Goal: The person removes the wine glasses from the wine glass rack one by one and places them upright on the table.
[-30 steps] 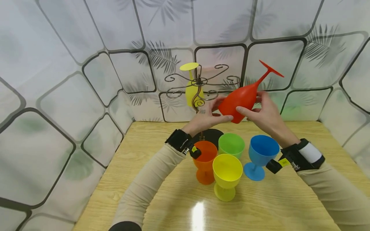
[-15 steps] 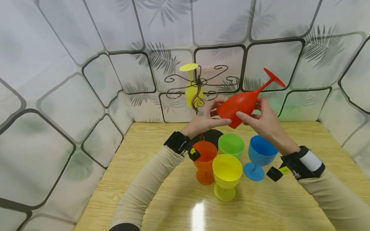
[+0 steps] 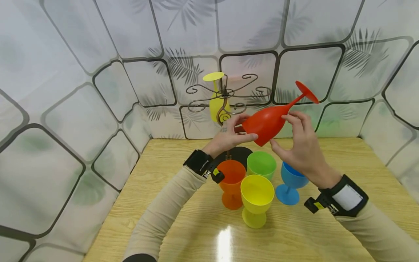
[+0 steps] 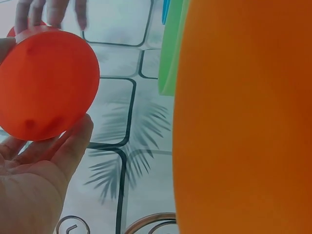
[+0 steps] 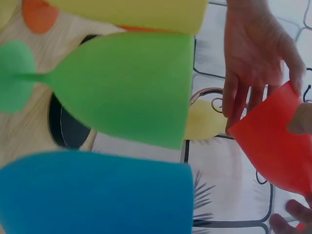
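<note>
A red plastic stemmed goblet (image 3: 269,118) is held in the air at the centre of the head view, tipped nearly on its side, with its bowl toward the left and its round foot (image 3: 307,92) raised toward the upper right. The bowl is gripped at its rim end by the left hand (image 3: 229,134), whose thumb and fingers are curled round it, while the right hand (image 3: 299,147) is laid against the far side of the bowl with the fingers only loosely bent; whether it truly grips or merely steadies cannot be told. Compared with a second ago, the goblet has been lowered slightly and turned flatter, and the right hand has been drawn back along the bowl toward the wrist, so the weight now appears to be carried mainly by the left hand. This is judged to be a re-gripping while the goblet is turned foot-upward. Just behind it, a dark scrolled wire rack (image 3: 226,95) is seen in the upper centre, with a yellow plastic goblet (image 3: 216,100) hung upside down on it. Below the hands, four upright plastic goblets stand close together on the pale wooden worktop (image 3: 311,233): orange (image 3: 232,182), green (image 3: 262,164), yellow (image 3: 257,198) and blue (image 3: 289,183).
</note>
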Available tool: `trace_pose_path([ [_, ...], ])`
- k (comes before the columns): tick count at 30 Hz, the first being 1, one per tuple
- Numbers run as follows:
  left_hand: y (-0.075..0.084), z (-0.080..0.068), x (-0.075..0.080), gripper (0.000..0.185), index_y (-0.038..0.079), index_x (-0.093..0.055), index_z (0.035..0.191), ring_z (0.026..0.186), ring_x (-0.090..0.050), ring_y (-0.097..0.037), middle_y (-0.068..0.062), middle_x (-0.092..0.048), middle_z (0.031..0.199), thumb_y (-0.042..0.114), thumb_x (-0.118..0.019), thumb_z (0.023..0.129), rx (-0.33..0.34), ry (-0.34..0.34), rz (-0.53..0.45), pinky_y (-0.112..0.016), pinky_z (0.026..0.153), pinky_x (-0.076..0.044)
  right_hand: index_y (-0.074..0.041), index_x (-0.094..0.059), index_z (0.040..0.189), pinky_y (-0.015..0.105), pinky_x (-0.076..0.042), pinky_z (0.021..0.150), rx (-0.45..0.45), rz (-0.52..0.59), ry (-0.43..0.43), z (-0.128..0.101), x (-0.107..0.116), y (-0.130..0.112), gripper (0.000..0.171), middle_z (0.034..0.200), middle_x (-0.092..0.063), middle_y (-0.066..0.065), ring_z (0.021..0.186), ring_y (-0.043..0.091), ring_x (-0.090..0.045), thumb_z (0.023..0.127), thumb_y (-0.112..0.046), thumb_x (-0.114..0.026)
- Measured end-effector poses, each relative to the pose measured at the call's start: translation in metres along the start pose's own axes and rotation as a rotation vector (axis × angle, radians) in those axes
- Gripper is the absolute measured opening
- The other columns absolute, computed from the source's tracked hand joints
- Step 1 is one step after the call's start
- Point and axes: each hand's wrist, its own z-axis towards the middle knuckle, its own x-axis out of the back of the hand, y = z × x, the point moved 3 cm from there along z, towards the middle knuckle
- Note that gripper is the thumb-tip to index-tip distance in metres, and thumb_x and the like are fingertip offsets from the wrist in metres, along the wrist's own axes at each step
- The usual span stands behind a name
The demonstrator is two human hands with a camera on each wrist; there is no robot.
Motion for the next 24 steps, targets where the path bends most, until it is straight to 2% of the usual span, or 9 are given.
trace_pose_path([
  [3,0.001,-0.001,0.0,0.057,0.0,-0.046,0.143,0.109,-0.063,-0.026,-0.017,-0.054,0.135,0.005,-0.07,0.091,0.005,-0.012,-0.014,-0.03,0.091,-0.058,0.008,-0.053,0.134,0.064,-0.045,0.1,0.115,-0.08,0.011,0.001,0.002,-0.001,0.066,0.149,-0.04,0.035,0.132,0.05,-0.042,0.076,-0.01,-0.08],
  [7,0.004,-0.002,0.0,0.058,0.0,-0.045,0.144,0.11,-0.063,-0.027,-0.017,-0.053,0.136,0.004,-0.069,0.092,0.002,-0.025,-0.017,-0.03,0.091,-0.058,0.001,-0.055,0.138,0.067,-0.027,0.117,0.223,-0.171,-0.036,0.005,0.006,-0.002,0.068,0.155,-0.038,0.031,0.142,0.052,-0.034,0.076,-0.016,-0.079],
  [13,0.007,-0.005,-0.002,0.058,0.001,-0.046,0.144,0.11,-0.064,-0.026,-0.017,-0.054,0.135,0.005,-0.07,0.092,-0.006,-0.049,-0.015,-0.033,0.091,-0.059,-0.005,-0.055,0.14,0.066,-0.012,0.123,0.355,-0.246,-0.115,0.009,0.008,-0.005,0.077,0.152,-0.042,0.03,0.14,0.052,-0.036,0.071,-0.016,-0.088],
  [16,0.009,-0.005,-0.004,0.056,0.002,-0.048,0.143,0.109,-0.066,-0.026,-0.016,-0.056,0.133,0.005,-0.07,0.091,-0.026,-0.063,-0.021,-0.035,0.091,-0.06,-0.005,-0.055,0.139,0.067,-0.013,0.122,0.402,-0.246,-0.123,0.01,0.008,-0.007,0.082,0.15,-0.044,0.03,0.136,0.052,-0.04,0.067,-0.013,-0.092],
  [19,0.011,-0.007,-0.006,0.055,0.002,-0.049,0.141,0.107,-0.066,-0.025,-0.016,-0.057,0.132,0.004,-0.07,0.091,-0.045,-0.072,-0.026,-0.035,0.091,-0.06,-0.006,-0.055,0.139,0.067,-0.021,0.12,0.431,-0.248,-0.126,0.011,0.008,-0.009,0.087,0.148,-0.046,0.03,0.133,0.052,-0.042,0.062,-0.01,-0.096],
  [24,0.014,-0.011,-0.008,0.054,0.002,-0.049,0.141,0.107,-0.067,-0.023,-0.016,-0.058,0.131,0.005,-0.069,0.091,-0.068,-0.083,-0.022,-0.035,0.092,-0.06,-0.009,-0.057,0.135,0.069,-0.034,0.111,0.472,-0.267,-0.128,0.01,0.013,-0.012,0.086,0.143,-0.049,0.03,0.128,0.052,-0.047,0.06,-0.013,-0.098],
])
